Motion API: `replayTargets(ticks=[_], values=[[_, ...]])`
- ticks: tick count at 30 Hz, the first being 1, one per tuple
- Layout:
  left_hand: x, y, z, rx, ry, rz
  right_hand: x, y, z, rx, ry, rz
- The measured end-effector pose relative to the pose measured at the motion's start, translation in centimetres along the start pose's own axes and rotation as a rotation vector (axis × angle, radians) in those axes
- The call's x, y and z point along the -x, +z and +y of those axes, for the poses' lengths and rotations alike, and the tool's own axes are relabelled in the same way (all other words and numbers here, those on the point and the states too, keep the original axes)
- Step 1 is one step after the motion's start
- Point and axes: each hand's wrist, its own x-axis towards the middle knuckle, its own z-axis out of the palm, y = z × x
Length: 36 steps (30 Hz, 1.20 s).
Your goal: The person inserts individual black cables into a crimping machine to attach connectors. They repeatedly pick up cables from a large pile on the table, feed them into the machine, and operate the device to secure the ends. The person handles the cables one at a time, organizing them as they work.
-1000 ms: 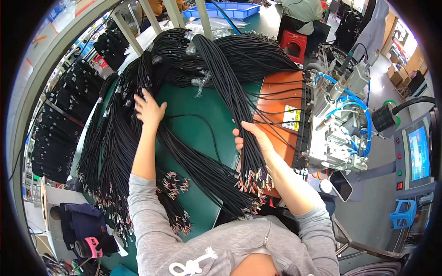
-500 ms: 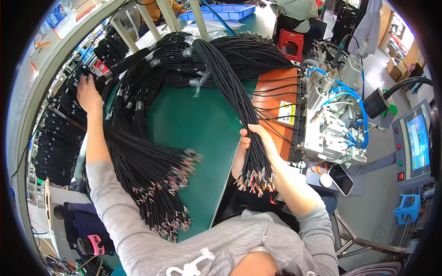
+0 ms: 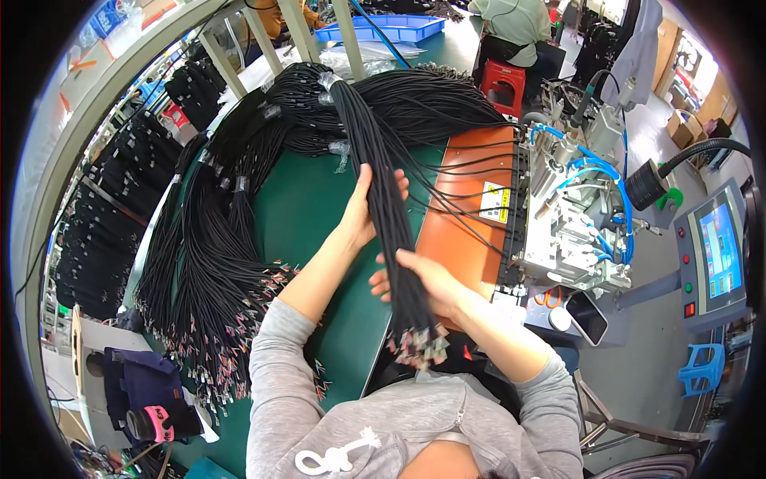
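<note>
A thick bundle of black cables [image 3: 381, 191] runs from the tied pile down toward my lap. Its lower end shows short coloured wire tips. My left hand [image 3: 361, 214] is wrapped round the bundle partway along, thumb in front and fingertips emerging on the far side. Lower down, my right hand [image 3: 427, 281] grips the same bundle near its wire ends, with its fingertips showing on the left. To the left, several more black cable bundles [image 3: 203, 263] lie across the green table [image 3: 299, 203], their stripped ends hanging toward me.
A machine with blue air hoses [image 3: 574, 207] stands at the right beside an orange plate [image 3: 467, 215], with thin cables crossing it. Further right are a touchscreen panel [image 3: 718, 247] and a phone [image 3: 586, 315]. A metal frame [image 3: 104, 104] borders the left; a person [image 3: 511, 32] sits at the back.
My left hand has come from the far-left bundles to the bundle that my right hand holds. The left-side bundle that was swinging now lies with the others, further left.
</note>
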Motion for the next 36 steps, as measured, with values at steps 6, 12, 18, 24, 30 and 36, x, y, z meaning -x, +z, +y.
replayTargets(ticks=[6, 12, 18, 24, 30, 36], values=[[0.5, -0.6, 1.3, -0.234, 0.011, 0.242, -3.5, 0.0, -1.8, 0.479, -0.286, 0.278], [1.6, 1.6, 3.6, -0.499, -0.047, 0.345, -8.6, -1.0, -4.0, 0.451, -0.309, 0.297], [2.9, 0.6, 4.8, -0.531, -0.038, 0.308, -8.0, -2.6, -4.9, 0.219, -0.241, 0.229], [2.7, 1.5, 5.0, -0.649, -0.063, 0.29, -8.6, -1.5, -4.1, 0.247, -0.292, 0.209], [2.0, 1.4, 4.0, -0.628, -0.004, 0.415, -8.1, -0.4, -4.1, 0.146, -0.353, 0.301], [2.5, 0.1, 3.7, -0.461, 0.014, 0.401, -8.5, -1.7, -4.3, 0.205, -0.431, 0.331]])
